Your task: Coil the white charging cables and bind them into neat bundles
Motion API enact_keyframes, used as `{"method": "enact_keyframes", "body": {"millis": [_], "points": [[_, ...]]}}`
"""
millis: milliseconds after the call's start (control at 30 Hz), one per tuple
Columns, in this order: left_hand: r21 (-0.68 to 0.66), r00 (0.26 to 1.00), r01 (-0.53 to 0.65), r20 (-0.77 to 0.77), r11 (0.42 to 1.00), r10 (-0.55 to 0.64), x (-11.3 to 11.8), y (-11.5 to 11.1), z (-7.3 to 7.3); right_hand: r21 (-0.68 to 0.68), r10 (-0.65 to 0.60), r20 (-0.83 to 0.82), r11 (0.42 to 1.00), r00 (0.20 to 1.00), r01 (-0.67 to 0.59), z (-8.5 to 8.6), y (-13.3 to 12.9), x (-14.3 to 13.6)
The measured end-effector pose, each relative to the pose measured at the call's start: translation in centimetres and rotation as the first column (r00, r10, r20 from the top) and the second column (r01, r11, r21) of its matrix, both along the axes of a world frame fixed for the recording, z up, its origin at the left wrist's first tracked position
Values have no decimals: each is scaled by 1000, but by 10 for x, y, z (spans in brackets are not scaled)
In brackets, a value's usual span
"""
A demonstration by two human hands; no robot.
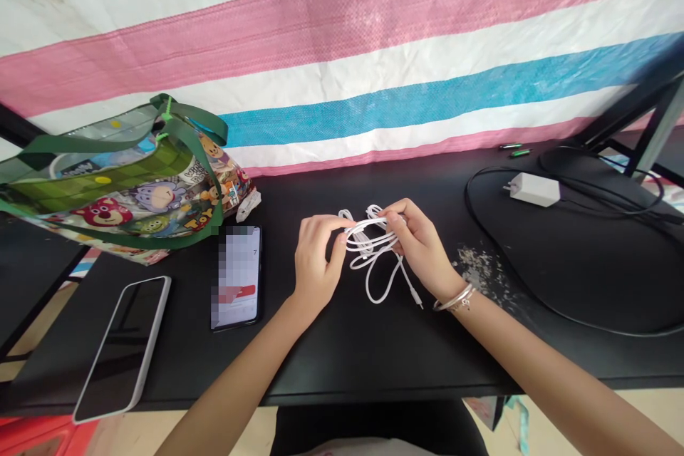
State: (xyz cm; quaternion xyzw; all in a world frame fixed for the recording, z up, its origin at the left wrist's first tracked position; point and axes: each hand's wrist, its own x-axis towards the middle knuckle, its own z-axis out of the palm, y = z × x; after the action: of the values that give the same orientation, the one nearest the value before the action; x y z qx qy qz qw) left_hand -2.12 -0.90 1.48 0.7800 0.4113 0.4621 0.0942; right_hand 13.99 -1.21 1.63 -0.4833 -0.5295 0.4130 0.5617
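A white charging cable point(368, 241) is looped in a loose coil between my two hands, just above the black table. My left hand point(319, 256) pinches the coil's left side between thumb and fingers. On the opposite side, my right hand point(420, 242) grips the loops, its thumb on top and the other fingers partly hidden behind. One loose end with a slim plug point(416, 297) hangs toward the table near my right wrist. More white cable lies bundled behind the coil, and I cannot tell whether it is the same cable.
Left of my hands lie a phone with a lit screen point(238, 278) and a white-edged phone point(122, 349). Behind them stands a cartoon-print bag point(154, 199). To the right are a white charger point(534, 189), a black cable point(513, 278) and scattered shavings point(481, 271). A striped sheet point(374, 50) hangs behind.
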Motion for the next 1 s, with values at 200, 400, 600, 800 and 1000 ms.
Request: {"method": "enact_keyframes", "body": {"millis": [200, 400, 600, 800, 1000], "points": [[268, 983, 116, -172, 956, -71, 0, 0, 3, -39, 29, -35, 999, 999, -31, 2, 1, 3], [443, 949, 94, -311, 891, 55, 3, 1, -2, -48, 26, -72, 998, 997, -29, 3, 0, 3], [491, 924, 147, -377, 859, 58, 6, 0, -9, -50, 16, -38, 999, 999, -18, 2, 0, 4], [416, 902, 153, -429, 896, 45, 3, 1, -11, -67, 1, -41, 998, 999, -4, 2, 1, 6], [339, 919, 201, -391, 919, -57, -2, 5, -10, -42, 5, -21, 999, 1000, -6, 4, 2, 8]]}}
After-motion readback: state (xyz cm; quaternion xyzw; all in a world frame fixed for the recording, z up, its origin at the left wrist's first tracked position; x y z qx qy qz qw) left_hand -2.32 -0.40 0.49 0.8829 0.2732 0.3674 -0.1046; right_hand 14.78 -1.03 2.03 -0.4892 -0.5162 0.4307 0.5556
